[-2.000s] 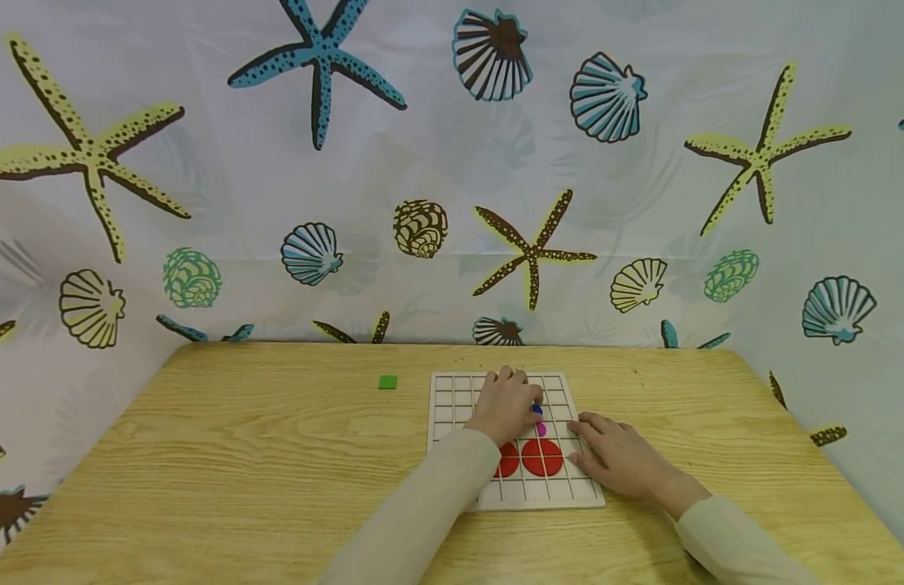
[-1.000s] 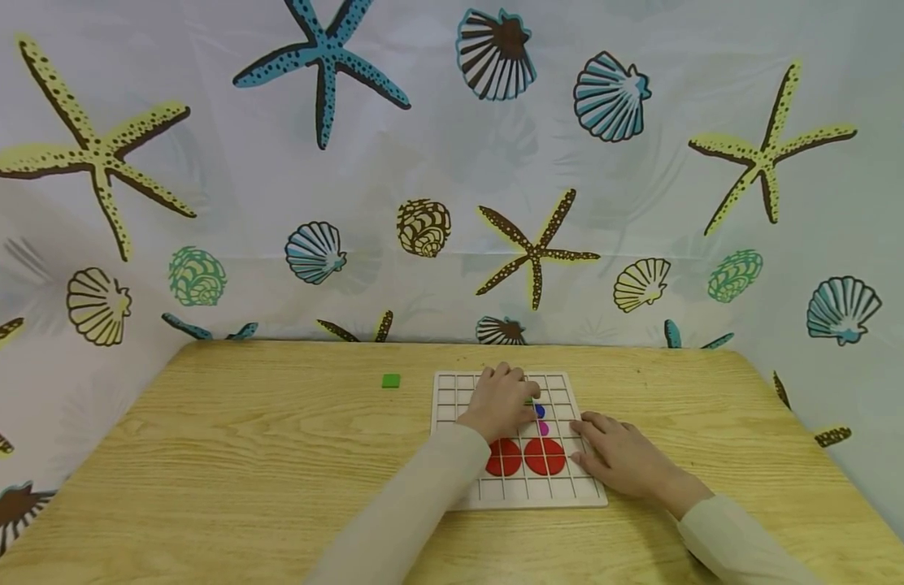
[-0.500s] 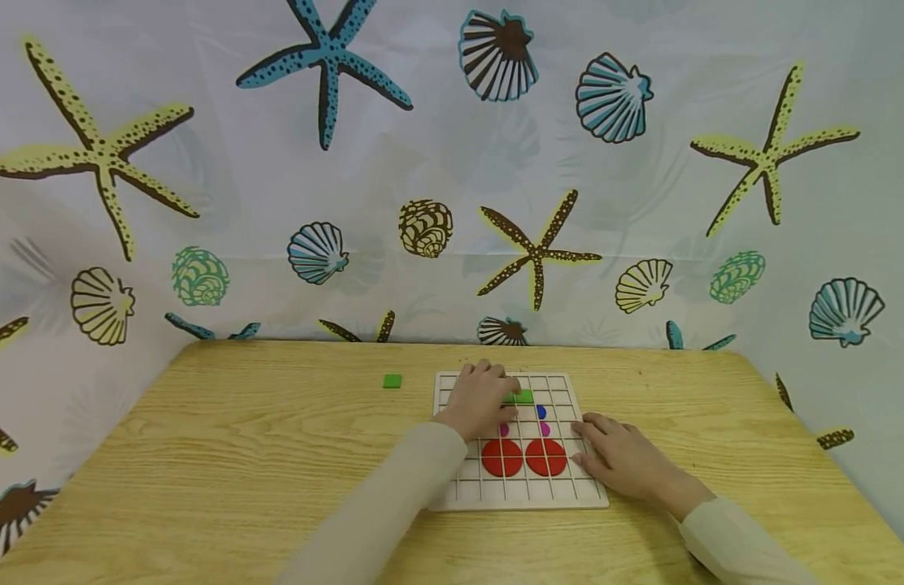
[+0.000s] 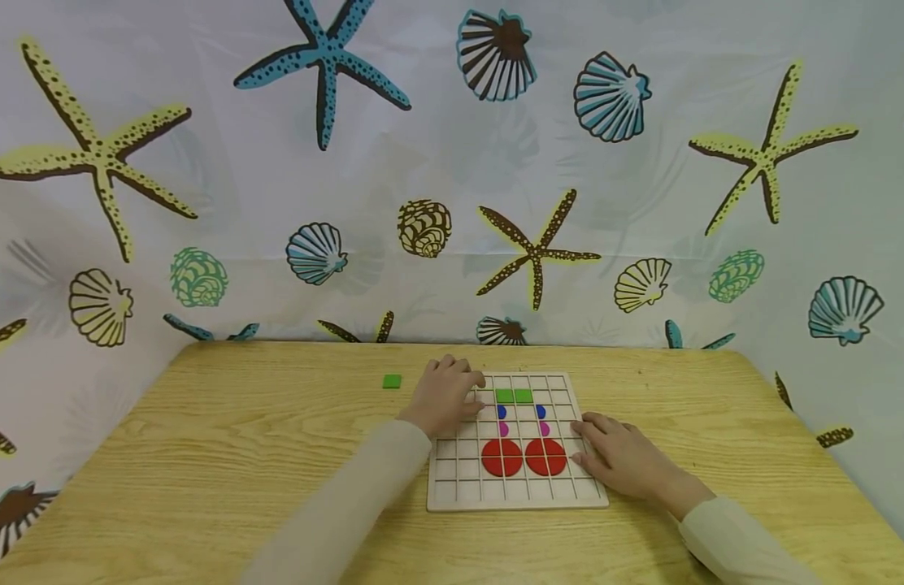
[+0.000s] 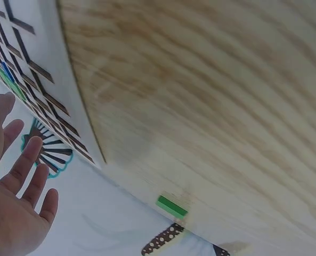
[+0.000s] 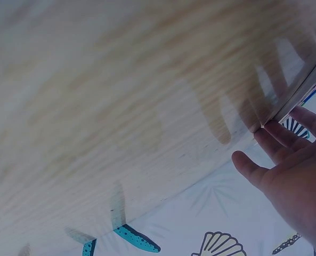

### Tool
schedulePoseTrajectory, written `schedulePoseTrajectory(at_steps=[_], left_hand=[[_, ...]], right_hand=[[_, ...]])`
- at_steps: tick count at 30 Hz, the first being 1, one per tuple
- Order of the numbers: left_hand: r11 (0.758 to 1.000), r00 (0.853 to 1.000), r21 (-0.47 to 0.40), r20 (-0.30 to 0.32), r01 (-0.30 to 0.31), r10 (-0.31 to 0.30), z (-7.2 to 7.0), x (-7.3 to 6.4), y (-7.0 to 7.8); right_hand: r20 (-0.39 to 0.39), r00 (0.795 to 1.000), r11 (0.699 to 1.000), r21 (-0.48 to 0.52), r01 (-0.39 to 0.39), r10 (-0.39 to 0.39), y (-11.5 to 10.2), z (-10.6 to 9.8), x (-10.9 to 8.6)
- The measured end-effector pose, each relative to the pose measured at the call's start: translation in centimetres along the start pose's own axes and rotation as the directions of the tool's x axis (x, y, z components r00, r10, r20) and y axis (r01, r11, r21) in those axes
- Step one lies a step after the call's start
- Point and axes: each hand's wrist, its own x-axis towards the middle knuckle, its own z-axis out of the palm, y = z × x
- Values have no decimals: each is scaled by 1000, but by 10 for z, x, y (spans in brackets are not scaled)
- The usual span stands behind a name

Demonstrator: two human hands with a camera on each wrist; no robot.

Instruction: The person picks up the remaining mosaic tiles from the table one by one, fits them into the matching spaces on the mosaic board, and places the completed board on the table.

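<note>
A white grid board (image 4: 467, 491) lies on the wooden table, divided into square cells. Two red discs, each looking whole across several cells, lie in it: a left red disc (image 4: 501, 457) and a right red disc (image 4: 545, 457). Behind them are two magenta half-round pieces (image 4: 504, 429), two blue half-round pieces (image 4: 501, 412) and two green squares (image 4: 514, 396). My left hand (image 4: 442, 396) is over the board's left back part, fingers spread and holding nothing. At the board's right edge my right hand (image 4: 622, 455) rests with fingertips touching it, fingers extended.
A loose green square (image 4: 392, 381) lies on the table (image 4: 240, 455) to the left of the board. Behind and beside the table hangs a white curtain (image 4: 437, 130) printed with starfish and shells.
My left hand has moved left, off the middle of the board, uncovering the green squares and the left blue and magenta pieces. The right hand stays at the board's edge.
</note>
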Motion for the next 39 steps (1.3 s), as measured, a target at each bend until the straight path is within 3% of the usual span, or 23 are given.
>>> schedulePoseTrajectory(at_steps=[15,24,39], left_hand=[[993,993,-21,4,120,-120,-10,-21,-42],[985,985,-6,-39,170,-170,-7,-31,-73],[958,957,17,-28,288,-287,-2,-39,-96]], right_hand=[[-10,1000,1000,3,8,-8,0,-1,-1],[-17,1000,1000,1,6,-6,1,0,-2],[-4,1000,1000,1,-2,2,-1,-4,-1]])
